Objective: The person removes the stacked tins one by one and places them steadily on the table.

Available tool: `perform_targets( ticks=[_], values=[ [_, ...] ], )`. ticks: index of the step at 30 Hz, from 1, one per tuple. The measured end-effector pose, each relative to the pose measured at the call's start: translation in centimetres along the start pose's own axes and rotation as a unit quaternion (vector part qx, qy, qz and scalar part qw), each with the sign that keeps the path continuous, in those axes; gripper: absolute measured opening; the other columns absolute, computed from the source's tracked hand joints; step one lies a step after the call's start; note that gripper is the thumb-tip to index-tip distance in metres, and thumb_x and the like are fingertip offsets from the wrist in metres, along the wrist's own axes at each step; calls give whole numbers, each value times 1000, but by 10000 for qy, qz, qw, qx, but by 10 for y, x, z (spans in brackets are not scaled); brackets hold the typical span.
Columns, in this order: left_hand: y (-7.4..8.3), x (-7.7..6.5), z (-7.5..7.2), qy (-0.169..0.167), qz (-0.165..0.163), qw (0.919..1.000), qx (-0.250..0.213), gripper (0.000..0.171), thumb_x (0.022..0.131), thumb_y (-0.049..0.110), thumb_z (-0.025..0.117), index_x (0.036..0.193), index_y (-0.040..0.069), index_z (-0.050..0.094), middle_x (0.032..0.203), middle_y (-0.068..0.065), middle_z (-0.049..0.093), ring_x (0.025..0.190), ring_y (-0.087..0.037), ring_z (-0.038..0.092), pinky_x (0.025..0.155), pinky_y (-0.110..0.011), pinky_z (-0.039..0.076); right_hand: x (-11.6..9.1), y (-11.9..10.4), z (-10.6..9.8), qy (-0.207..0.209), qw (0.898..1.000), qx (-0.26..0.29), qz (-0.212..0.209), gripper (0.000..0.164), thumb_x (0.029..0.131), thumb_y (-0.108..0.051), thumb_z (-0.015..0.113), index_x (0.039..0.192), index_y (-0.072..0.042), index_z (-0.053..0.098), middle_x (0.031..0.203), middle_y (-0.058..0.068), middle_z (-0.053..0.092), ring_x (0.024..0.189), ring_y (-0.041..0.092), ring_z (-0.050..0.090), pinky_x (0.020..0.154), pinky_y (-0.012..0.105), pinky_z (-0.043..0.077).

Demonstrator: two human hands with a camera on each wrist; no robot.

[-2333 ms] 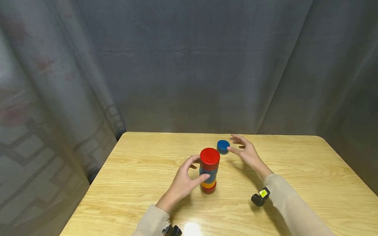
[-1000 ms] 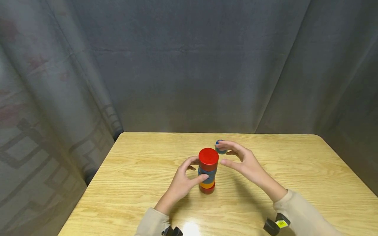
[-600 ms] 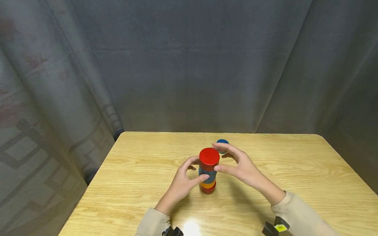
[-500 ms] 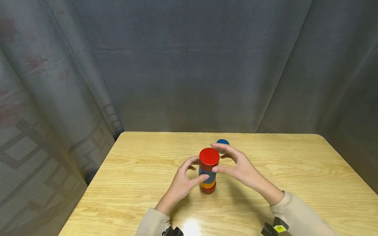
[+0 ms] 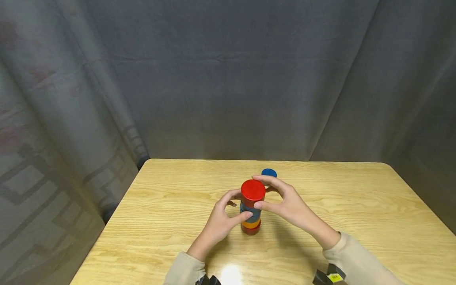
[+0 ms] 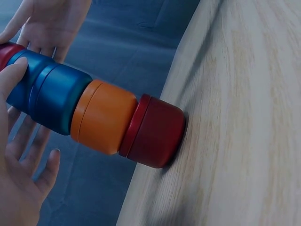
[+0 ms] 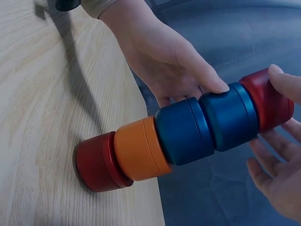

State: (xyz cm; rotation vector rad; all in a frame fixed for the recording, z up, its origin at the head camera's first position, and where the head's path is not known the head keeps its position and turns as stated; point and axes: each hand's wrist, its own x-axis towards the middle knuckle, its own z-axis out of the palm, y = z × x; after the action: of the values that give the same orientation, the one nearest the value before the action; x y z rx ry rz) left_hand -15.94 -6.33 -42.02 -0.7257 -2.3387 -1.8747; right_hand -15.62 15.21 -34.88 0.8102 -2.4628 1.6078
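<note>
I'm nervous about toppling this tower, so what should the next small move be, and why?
Probably ease the right hand gently off the top red canister, keeping the left hand on the upper blue canister. The red one appears seated on the blue, and the stack is narrow and five high, so a sudden release might knock it.

R hand (image 5: 293, 204) got moved toward approx 7 o'clock, from beside the lone blue tin (image 5: 268, 172) to the top red tin (image 5: 253, 190), now gripped from 3 o'clock. Blue one's lower part's covered rn btw.
</note>
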Motion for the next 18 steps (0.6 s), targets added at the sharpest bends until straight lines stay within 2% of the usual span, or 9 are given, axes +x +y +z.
perform_targets(
  ticks=[10, 18],
  values=[
    [1, -1, 0, 9, -55, 10000, 14, 52, 87, 26, 79, 134, 24, 57, 127, 14, 59, 116, -15, 52, 96, -57, 41, -2, -2, -1, 102, 9999, 17, 13, 58, 83, -13, 81, 137, -11, 58, 126, -1, 64, 104, 21, 60, 95, 46, 46],
    [0, -2, 0, 83, 98, 9998, 132, 52, 87, 26, 78, 135, 22, 57, 130, 11, 60, 115, -16, 53, 94, -56, 43, -3, -3, -4, 277, 9996, 29, 101, 56, 85, -12, 79, 137, -12, 58, 120, -1, 66, 103, 22, 60, 95, 50, 46]
  ],
)
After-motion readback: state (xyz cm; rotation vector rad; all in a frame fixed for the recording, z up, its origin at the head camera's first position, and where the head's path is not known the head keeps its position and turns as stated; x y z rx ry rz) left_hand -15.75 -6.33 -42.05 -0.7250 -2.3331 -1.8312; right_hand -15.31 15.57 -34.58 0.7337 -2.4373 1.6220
